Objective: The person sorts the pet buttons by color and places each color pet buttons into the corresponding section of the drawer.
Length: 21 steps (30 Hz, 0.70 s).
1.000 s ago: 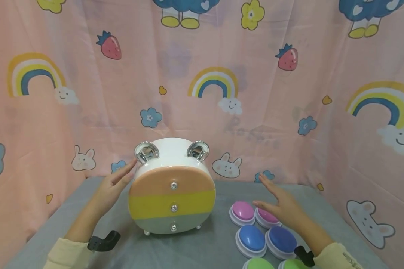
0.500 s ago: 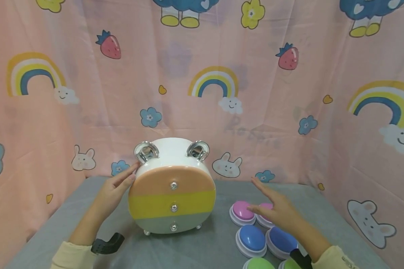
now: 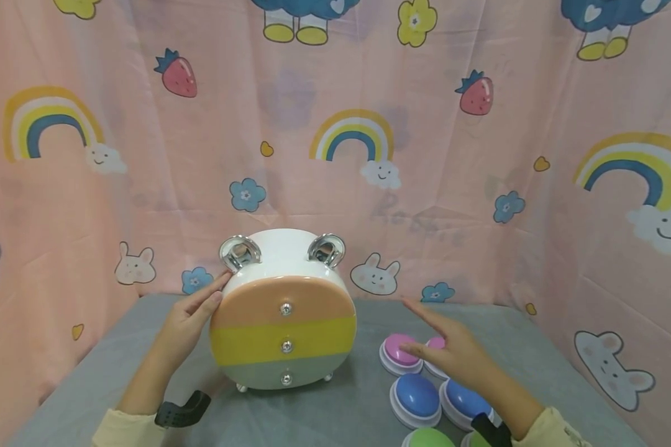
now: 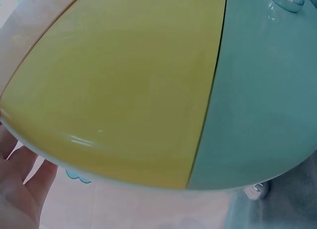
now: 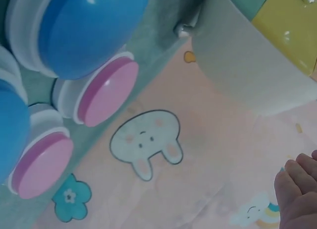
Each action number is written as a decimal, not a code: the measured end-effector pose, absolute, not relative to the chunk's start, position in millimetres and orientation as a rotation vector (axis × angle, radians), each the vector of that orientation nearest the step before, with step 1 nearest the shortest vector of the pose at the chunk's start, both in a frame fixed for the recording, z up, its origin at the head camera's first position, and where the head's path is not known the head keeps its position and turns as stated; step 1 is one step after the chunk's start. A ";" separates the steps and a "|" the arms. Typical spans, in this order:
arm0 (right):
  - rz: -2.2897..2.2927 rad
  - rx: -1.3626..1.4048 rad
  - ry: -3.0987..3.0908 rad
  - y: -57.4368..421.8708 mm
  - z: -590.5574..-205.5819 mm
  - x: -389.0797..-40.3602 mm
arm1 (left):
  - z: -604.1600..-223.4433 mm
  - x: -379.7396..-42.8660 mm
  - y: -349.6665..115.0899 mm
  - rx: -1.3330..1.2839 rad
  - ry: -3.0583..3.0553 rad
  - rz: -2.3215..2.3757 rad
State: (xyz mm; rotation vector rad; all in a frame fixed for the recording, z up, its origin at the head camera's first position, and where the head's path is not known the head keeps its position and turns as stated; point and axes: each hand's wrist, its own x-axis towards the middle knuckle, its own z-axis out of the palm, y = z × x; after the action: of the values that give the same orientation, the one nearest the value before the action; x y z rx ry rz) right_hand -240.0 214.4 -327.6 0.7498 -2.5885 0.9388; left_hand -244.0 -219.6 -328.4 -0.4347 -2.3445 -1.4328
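Observation:
A round clock-shaped drawer box (image 3: 319, 338) stands on the table, with orange, yellow and grey-green drawer fronts, clear knobs, silver bell-like ears and small feet. My left hand (image 3: 184, 329) touches its upper left side with fairly straight fingers; in the left wrist view the fingers (image 4: 42, 182) lie along the box's edge. To the right of the box, my right hand (image 3: 453, 352) is held over the dome push buttons, fingers extended towards the box and apart from it. In the right wrist view, that hand (image 5: 301, 197) shows nothing in it.
Push buttons with white bases stand in pairs at the right: pink (image 3: 393, 345), blue (image 3: 417, 395) and green (image 3: 430, 438), partly hidden by the right hand and the frame edge. A patterned pink cloth (image 3: 291, 93) hangs behind the grey table cover (image 3: 363, 416).
My right hand has moved left towards the drawer box. The left hand has shifted slightly right and now touches the box's side. The box stays in place.

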 end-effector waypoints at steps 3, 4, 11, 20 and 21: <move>0.967 0.789 -2.550 207.3 -325.4 -237.4 | -329.8 -244.1 -220.0 -0.428 -2.335 -1.425; 0.974 0.803 -2.531 205.0 -325.3 -236.5 | -330.2 -244.4 -219.9 -0.430 -2.331 -1.425; 1.074 0.882 -2.406 186.4 -329.1 -231.3 | -332.2 -246.0 -218.0 -0.440 -2.311 -1.455; 1.600 1.044 -2.307 153.6 -326.5 -230.9 | -333.2 -247.6 -218.5 -0.414 -2.326 -1.465; 1.669 1.047 -2.314 148.6 -325.7 -230.7 | -333.3 -247.7 -219.0 -0.414 -2.327 -1.462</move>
State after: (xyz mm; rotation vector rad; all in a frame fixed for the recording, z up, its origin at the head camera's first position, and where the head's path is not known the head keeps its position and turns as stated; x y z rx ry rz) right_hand -230.7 148.6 -325.7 1.0473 -2.3144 1.6690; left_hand -247.7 -219.0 -333.3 -0.4137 -2.3271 -1.4616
